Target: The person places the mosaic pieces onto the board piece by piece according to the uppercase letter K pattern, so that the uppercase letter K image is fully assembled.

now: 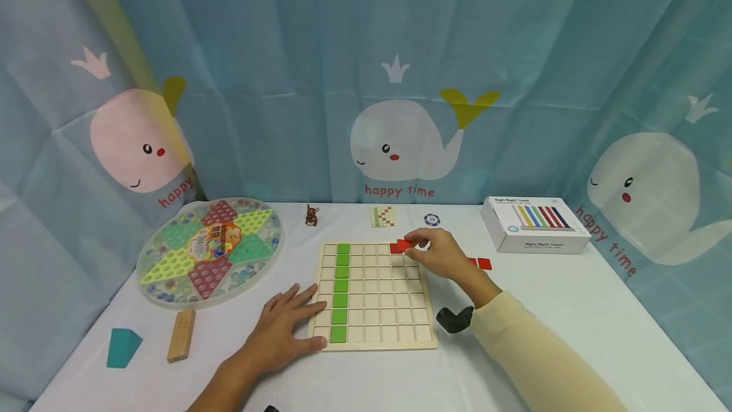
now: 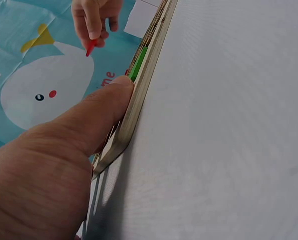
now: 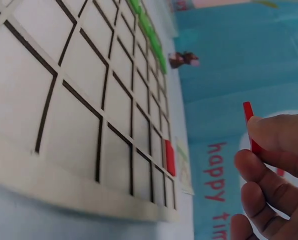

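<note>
Fingertips of the right hand (image 1: 440, 254) pinch 1 red tile (image 1: 403, 245) above the top row of the wooden grid board (image 1: 374, 339), beside 1 red tile already seated there. Left hand (image 1: 283, 326) lies flat with fingers relaxed, thumb against the board's left edge near the column of 7 green tiles (image 1: 340, 291); 2 spare red tiles (image 1: 480, 263) lie right of the board.

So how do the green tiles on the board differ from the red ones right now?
The green tiles fill a whole column on the left of the wooden board; only one red tile lies in the top row. Green tiles all rest flat; another red tile is pinched in the right hand, off the board. Both kinds are flat squares sized to the cells.
</note>
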### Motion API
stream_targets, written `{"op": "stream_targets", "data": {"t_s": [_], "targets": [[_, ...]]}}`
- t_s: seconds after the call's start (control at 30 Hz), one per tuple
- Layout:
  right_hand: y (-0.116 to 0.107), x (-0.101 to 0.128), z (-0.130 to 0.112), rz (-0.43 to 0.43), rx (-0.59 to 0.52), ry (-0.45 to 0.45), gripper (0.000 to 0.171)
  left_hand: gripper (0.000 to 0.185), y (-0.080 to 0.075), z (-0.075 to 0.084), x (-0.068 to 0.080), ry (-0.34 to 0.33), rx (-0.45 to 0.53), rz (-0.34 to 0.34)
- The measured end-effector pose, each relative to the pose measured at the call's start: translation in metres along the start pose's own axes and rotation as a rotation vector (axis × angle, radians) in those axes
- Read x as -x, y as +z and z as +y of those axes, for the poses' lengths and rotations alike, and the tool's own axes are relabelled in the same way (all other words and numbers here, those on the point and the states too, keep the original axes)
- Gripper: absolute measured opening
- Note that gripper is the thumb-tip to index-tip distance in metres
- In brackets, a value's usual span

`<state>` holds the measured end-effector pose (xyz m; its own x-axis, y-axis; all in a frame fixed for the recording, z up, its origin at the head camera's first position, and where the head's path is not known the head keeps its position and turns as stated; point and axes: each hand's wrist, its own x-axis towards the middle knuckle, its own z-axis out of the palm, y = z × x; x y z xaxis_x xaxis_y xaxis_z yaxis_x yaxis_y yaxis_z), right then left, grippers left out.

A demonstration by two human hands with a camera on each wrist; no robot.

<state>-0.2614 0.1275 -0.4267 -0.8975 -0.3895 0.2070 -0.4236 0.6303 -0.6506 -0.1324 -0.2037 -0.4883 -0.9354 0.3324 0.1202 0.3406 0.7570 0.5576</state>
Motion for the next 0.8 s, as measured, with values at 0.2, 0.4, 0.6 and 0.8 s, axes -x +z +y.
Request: {"op": "stream_targets", "data": {"t_s": [0.2,0.4,0.6,0.8], "targets": [[0.016,-0.01,0.001,-0.06,0.004,0.025,0.022,0.067,0.001,-0.001,0.0,-0.014,0.007,0.0],[0.03,-0.016,0.005,-0.094,0.013,0.091,0.02,0.067,0.002,-0.001,0.0,-0.026,0.013,0.011],[0.04,-0.02,0.006,-0.141,0.019,0.141,0.018,0.066,0.002,-0.002,0.001,-0.009,0.021,0.025],[0.044,-0.023,0.004,-0.154,0.076,0.124,0.02,0.067,0.001,-0.001,0.001,-0.016,0.022,0.007]]}}
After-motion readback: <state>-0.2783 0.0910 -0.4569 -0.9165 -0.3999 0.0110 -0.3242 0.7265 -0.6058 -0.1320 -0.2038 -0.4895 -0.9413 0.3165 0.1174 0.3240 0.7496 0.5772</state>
